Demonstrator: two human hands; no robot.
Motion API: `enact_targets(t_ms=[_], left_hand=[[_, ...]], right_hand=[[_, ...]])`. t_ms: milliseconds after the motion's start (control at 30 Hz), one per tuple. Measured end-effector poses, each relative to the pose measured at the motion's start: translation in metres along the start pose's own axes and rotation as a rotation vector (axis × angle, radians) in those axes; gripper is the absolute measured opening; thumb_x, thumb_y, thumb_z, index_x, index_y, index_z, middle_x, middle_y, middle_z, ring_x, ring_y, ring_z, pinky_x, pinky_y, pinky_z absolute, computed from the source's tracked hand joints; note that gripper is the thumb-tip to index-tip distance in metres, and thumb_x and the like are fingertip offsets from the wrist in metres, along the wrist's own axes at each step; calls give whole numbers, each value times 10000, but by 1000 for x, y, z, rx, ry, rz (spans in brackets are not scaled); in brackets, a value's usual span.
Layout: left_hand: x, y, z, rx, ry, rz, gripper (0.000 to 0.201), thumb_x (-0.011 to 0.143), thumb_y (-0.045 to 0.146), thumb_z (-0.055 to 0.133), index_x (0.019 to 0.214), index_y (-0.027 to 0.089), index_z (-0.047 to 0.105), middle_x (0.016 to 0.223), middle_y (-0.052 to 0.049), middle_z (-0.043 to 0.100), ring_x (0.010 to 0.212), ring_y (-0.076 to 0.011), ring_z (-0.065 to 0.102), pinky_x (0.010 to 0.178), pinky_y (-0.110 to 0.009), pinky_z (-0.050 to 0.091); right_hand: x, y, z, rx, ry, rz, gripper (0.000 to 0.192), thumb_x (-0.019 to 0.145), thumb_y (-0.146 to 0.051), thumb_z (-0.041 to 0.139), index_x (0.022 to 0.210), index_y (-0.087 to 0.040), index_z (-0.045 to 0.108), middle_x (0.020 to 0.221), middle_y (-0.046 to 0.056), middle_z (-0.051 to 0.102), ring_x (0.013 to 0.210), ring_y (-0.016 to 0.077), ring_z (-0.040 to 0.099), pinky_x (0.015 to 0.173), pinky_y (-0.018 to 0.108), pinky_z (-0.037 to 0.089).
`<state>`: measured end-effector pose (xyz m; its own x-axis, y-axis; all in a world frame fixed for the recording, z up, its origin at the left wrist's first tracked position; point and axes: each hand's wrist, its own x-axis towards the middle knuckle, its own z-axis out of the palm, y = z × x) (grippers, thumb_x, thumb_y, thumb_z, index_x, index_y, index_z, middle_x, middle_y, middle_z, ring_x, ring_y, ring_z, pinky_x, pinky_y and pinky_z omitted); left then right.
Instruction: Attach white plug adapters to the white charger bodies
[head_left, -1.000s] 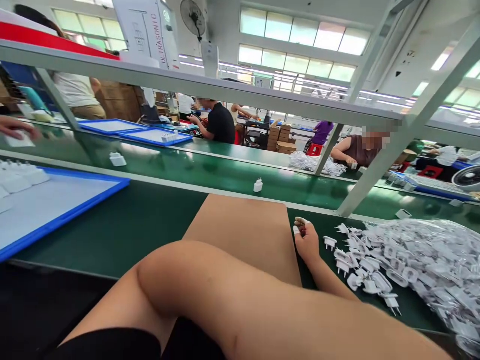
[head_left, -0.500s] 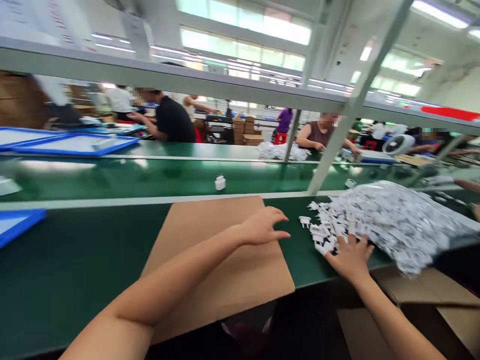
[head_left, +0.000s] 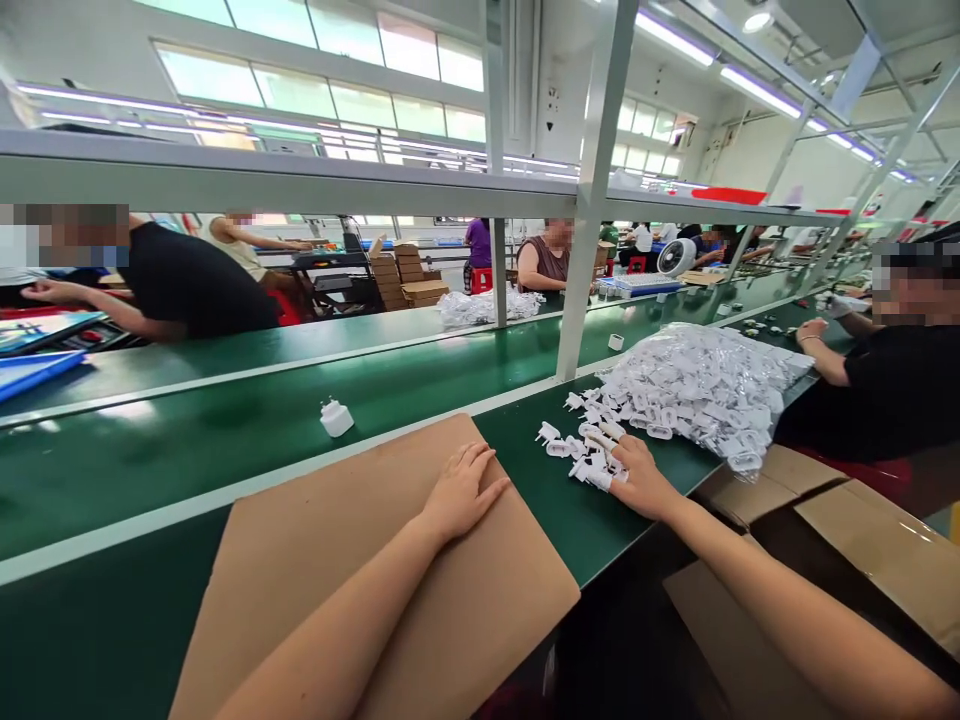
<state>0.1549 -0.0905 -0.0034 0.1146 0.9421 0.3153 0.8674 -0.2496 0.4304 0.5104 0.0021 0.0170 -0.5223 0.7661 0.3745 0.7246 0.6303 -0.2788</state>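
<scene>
Right now the right hand [head_left: 641, 482] lies spread on light, rigid plug parts [head_left: 592, 455], best pinched by the body; the left hand [head_left: 459, 492] lies flat on cardboard [head_left: 360, 560].

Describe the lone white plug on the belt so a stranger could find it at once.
Start at the brown cardboard sheet under the left hand. Just beyond its far edge, on the green conveyor belt, sits the white plug. It stands alone, unlike the heaped plug pile by the right hand.

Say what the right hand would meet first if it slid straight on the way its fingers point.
The right hand already lies on the loose white plugs; going straight on, it would likely push through them into the plug heap behind, though depth is hard to judge.
</scene>
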Motion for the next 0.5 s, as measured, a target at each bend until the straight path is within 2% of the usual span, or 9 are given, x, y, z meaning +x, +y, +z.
enact_targets(t_ms=[100,233,300,367,433,500], left_hand=[[1,1,-3,-5,-38,-14,575,1048,575,497,1437,165,602,1567,-148,507,1486,-344,402,1268,-572,334],[3,2,-6,-11,-48,-7,564,1045,559,507,1439,166,604,1568,-150,502,1489,-345,391,1274,-569,317],[4,5,-8,-3,-38,-11,552,1040,544,527,1432,165,613,1557,-157,511,1480,-348,402,1272,-558,318],[4,10,-10,10,-27,-13,532,1029,525,564,1417,168,630,1537,-161,530,1461,-343,429,1268,-529,329],[6,14,-12,26,-25,-1,516,1015,515,604,1395,170,652,1518,-160,550,1440,-329,460,1268,-487,335],[11,14,-14,44,-31,17,543,1009,541,615,1392,158,656,1512,-163,556,1435,-324,468,1271,-465,329]], right_hand=[[33,-8,-5,-83,36,-11,269,938,-339,575,1120,-198,715,1212,148,650,1212,340,542,1071,490,442],[96,-14,-2,-229,-83,91,520,880,-146,551,1390,-162,653,1421,172,626,1335,328,513,1147,453,399],[124,-14,0,-252,-141,126,626,824,-99,590,1447,-153,623,1446,191,623,1343,330,534,1152,441,400],[144,-14,0,-271,-212,138,634,766,-77,633,1394,-154,668,1352,209,681,1243,332,622,1092,430,451],[160,-13,-2,-311,-293,147,568,722,-31,617,1266,-141,737,1152,215,750,1054,345,711,948,435,520],[177,-7,-3,-349,-346,114,518,701,17,580,1163,-128,765,1066,226,764,982,360,739,850,418,529]])
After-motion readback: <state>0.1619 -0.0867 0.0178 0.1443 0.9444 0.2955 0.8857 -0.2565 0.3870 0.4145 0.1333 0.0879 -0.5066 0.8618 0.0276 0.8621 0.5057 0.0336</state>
